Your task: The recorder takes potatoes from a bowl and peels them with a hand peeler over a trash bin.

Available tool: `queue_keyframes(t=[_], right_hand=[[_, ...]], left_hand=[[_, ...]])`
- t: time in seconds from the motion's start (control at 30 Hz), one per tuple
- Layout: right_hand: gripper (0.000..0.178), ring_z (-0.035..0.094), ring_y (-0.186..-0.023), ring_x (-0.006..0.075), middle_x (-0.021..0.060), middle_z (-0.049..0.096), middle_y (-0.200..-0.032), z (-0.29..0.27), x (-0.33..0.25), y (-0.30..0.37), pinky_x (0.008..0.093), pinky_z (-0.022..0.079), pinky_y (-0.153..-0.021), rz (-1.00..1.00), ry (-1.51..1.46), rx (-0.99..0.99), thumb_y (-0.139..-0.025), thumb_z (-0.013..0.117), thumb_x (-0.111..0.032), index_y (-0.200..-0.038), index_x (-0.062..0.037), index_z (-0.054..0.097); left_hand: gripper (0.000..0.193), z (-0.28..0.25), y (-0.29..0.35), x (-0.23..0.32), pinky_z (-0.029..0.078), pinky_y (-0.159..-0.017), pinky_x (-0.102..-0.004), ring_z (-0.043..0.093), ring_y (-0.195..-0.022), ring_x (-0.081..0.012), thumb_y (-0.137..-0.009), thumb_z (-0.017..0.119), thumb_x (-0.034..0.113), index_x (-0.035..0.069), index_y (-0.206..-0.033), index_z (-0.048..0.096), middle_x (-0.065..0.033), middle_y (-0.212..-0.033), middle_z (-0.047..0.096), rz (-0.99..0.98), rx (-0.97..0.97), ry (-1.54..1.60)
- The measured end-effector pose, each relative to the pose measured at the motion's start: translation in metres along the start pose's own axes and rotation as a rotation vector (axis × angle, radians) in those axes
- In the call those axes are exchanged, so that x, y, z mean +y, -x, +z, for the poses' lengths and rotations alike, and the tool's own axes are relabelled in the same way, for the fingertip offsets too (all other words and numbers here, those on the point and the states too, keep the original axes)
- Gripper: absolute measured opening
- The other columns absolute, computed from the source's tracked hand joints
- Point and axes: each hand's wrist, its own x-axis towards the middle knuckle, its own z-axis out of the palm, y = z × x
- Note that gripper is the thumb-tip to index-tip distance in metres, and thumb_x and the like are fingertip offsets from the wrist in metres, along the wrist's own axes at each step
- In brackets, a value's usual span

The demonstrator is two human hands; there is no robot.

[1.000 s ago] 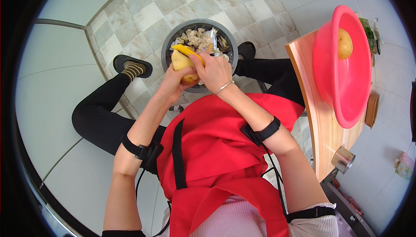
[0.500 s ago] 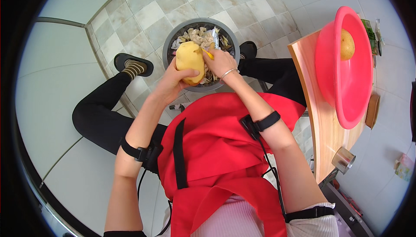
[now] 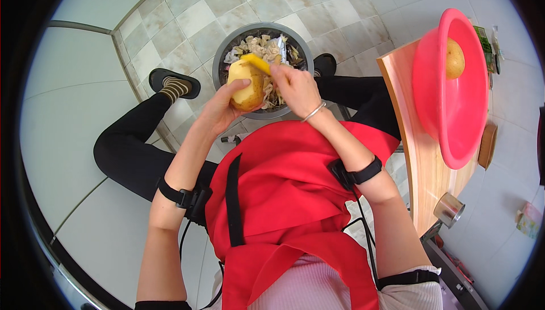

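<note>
A large, partly peeled potato (image 3: pixel 245 90) is in my left hand (image 3: pixel 218 108), thumb across its near side. Pale flesh shows on its upper left, while brown skin remains along the right and lower side. My right hand (image 3: pixel 298 90) is closed round a yellow peeler (image 3: pixel 258 64), which lies across the potato's far end; its blade is too small to make out. Both hands are over a grey round bin (image 3: pixel 220 55) holding crumpled paper and peelings.
At the right, a pink basin (image 3: pixel 437 100) with another potato (image 3: pixel 455 59) inside stands tilted-looking on a wooden board (image 3: pixel 423 196). A metal cup (image 3: pixel 449 209) is near the board's close end. My legs flank the bin on the tiled floor (image 3: pixel 244 3).
My right hand has drawn back slightly toward me and right, and the yellow peeler now reaches across the potato's far end. The potato has turned in my left hand, showing more skin.
</note>
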Motion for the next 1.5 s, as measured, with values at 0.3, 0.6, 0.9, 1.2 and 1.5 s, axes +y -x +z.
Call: queue_keyframes(t=[0.3, 0.6, 0.9, 1.2, 1.5], right_hand=[[0.040, 0.057, -0.052, 0.0334, 0.0138, 0.055, -0.054, 0.015, -0.011, 0.015, 0.0419, 0.044, -0.046, -0.175, 0.383, 0.097, -0.088, 0.051, -0.043, -0.068, -0.0085, 0.056], [0.044, 0.060, -0.060, 0.0357, 0.0171, 0.059, -0.060, 0.029, -0.004, -0.013, 0.0453, 0.046, -0.052, -0.064, 0.365, 0.070, -0.088, 0.047, -0.048, -0.077, -0.0092, 0.064], [0.049, 0.064, -0.071, 0.0333, 0.0158, 0.065, -0.072, 0.013, 0.018, -0.032, 0.0417, 0.051, -0.063, 0.159, 0.482, -0.093, -0.081, 0.050, -0.058, -0.081, -0.0124, 0.068], [0.040, 0.061, -0.069, 0.0387, 0.0183, 0.063, -0.069, 0.004, 0.019, -0.024, 0.0461, 0.049, -0.063, 0.073, 0.271, -0.025, -0.081, 0.056, -0.047, -0.081, -0.0074, 0.061], [0.053, 0.060, -0.056, 0.0343, 0.0165, 0.058, -0.056, 0.014, -0.009, -0.009, 0.0432, 0.048, -0.051, -0.146, 0.409, 0.050, -0.086, 0.046, -0.054, -0.067, -0.0068, 0.060]], left_hand=[[0.046, 0.007, 0.007, -0.005, 0.053, -0.083, -0.0364, 0.057, -0.100, -0.0200, -0.079, 0.062, 0.016, 0.003, -0.119, 0.044, -0.0093, -0.112, 0.053, 0.048, 0.012, -0.144], [0.054, 0.003, 0.004, -0.001, 0.052, -0.083, -0.0375, 0.056, -0.101, -0.0238, -0.078, 0.062, 0.019, 0.003, -0.124, 0.040, -0.0120, -0.114, 0.052, -0.020, 0.177, -0.127], [0.055, 0.022, 0.013, 0.004, 0.052, -0.083, -0.0380, 0.056, -0.097, -0.0211, -0.076, 0.062, 0.020, 0.004, -0.124, 0.040, -0.0105, -0.112, 0.052, -0.006, 0.005, -0.361], [0.054, 0.005, 0.004, 0.001, 0.052, -0.079, -0.0371, 0.056, -0.096, -0.0182, -0.074, 0.064, 0.017, 0.005, -0.122, 0.042, -0.0083, -0.111, 0.052, 0.103, 0.117, -0.484], [0.049, 0.011, 0.004, 0.005, 0.053, -0.078, -0.0358, 0.056, -0.095, -0.0160, -0.073, 0.064, 0.018, 0.006, -0.117, 0.046, -0.0057, -0.104, 0.055, 0.023, 0.150, -0.405]])
